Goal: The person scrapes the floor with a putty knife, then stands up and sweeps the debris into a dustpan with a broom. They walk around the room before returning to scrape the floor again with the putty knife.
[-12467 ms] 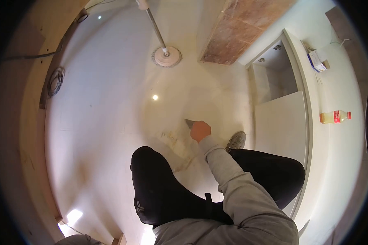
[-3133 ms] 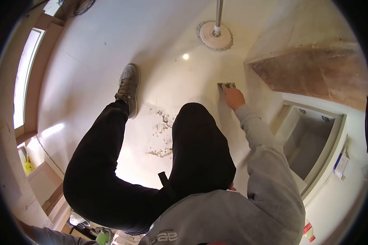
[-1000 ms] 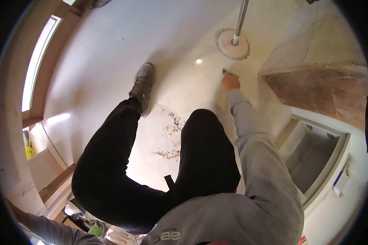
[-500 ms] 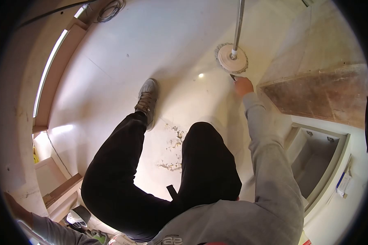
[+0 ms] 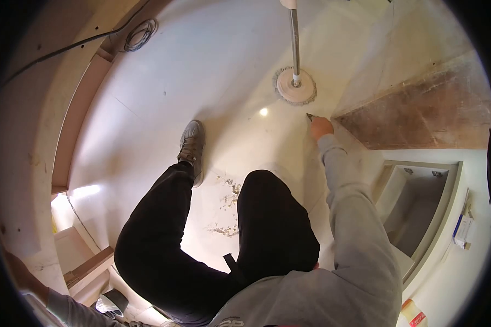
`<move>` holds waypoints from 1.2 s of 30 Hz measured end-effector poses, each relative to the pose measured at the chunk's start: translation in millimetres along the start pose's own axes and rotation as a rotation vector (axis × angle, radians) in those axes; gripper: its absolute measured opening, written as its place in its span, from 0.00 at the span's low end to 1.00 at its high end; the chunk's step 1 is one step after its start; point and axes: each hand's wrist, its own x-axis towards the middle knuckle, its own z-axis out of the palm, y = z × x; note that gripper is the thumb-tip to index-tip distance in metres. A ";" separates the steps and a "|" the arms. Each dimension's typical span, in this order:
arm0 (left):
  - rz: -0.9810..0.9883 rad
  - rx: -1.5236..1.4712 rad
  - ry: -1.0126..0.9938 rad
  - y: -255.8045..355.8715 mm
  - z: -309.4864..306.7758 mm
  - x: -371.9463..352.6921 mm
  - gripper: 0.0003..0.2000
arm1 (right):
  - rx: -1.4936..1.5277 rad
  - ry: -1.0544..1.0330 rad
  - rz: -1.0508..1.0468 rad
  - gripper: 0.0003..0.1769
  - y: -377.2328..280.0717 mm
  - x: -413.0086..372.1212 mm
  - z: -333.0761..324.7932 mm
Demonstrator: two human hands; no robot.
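Observation:
My right hand (image 5: 322, 127) reaches forward low over the pale floor (image 5: 223, 71), its fingers closed on a small dark pointed tool (image 5: 310, 117). The tool's exact kind is too small to make out. Just beyond its tip, a round mop head (image 5: 296, 90) with a grey fringe rests on the floor, its metal pole rising toward the top edge. At the lower left, my left hand (image 5: 23, 277) is in shadow near the wooden panel (image 5: 22, 180); its fingers are hidden. Flaky debris (image 5: 229, 207) lies on the floor between my legs.
A brown-faced board (image 5: 420, 117) stands on the right, above an open drawer-like box (image 5: 420, 201). A coiled cable (image 5: 141, 35) lies at the upper left. A white cap-like item (image 5: 112, 303) sits at the lower left, and a small blue-and-white packet (image 5: 462, 231) at the far right.
The view has shifted, so the mop, coil and floor appear lower. My right hand also appears slightly lower and stays closed on the small tool. More of the mop pole shows.

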 end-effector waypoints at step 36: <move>0.613 0.042 -0.011 -16.5 -19.2 2.4 0.17 | 0.200 0.000 0.166 0.16 -40.4 -176.8 31.7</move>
